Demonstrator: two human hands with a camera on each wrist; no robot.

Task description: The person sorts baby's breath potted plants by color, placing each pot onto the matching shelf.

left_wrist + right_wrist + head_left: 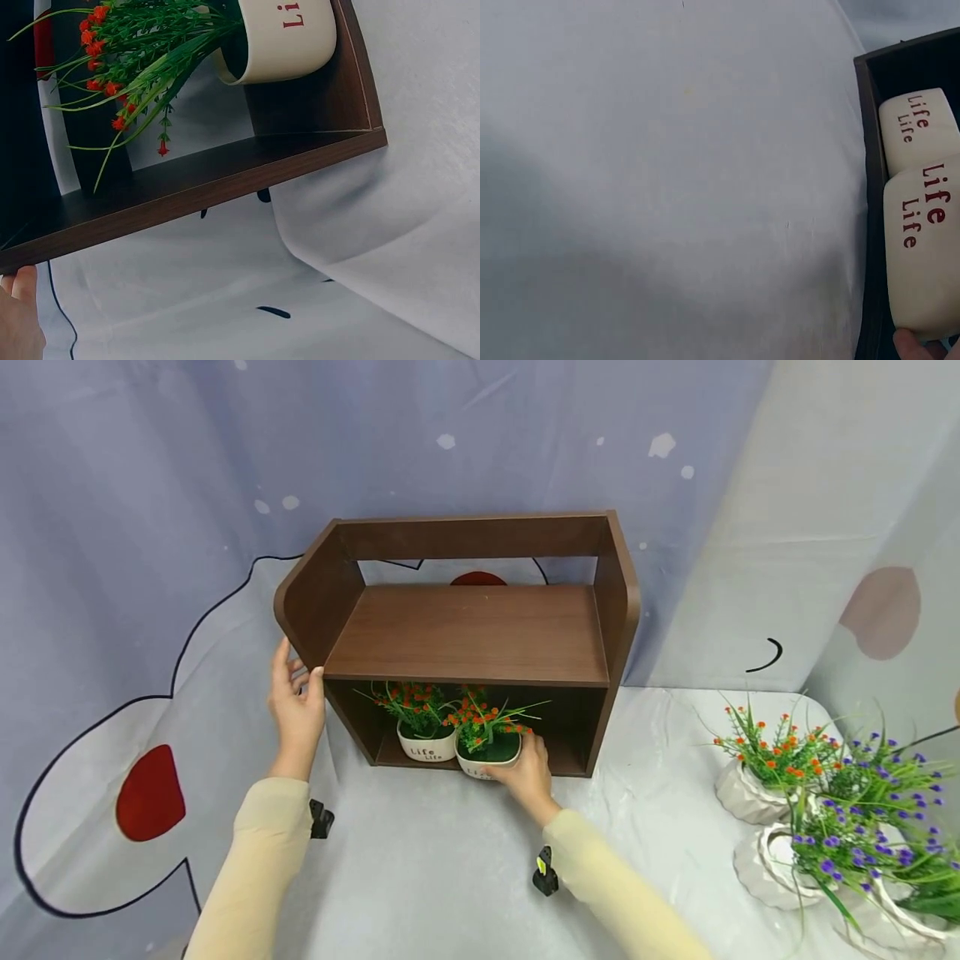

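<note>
A brown wooden shelf [468, 635] stands against the curtain. My left hand [297, 710] touches the outside of its left side panel, the thumb tip at the front edge. In the left wrist view, fingertips [25, 283] rest against that panel. My right hand [528, 777] grips a potted plant with orange flowers [487, 747], its cream pot marked "Life", at the front of the lower compartment. Another such potted plant [426, 746] stands to its left, inside the compartment. In the right wrist view the two pots overlap, the held pot [926, 255] nearer the hand.
Several potted plants stand at the right on the white cloth [420, 860]: one with orange flowers [757, 793], others with purple flowers [832, 852], in white ribbed pots. The shelf's upper board [472, 631] has raised sides and a back rail. A patterned curtain [487, 435] hangs behind.
</note>
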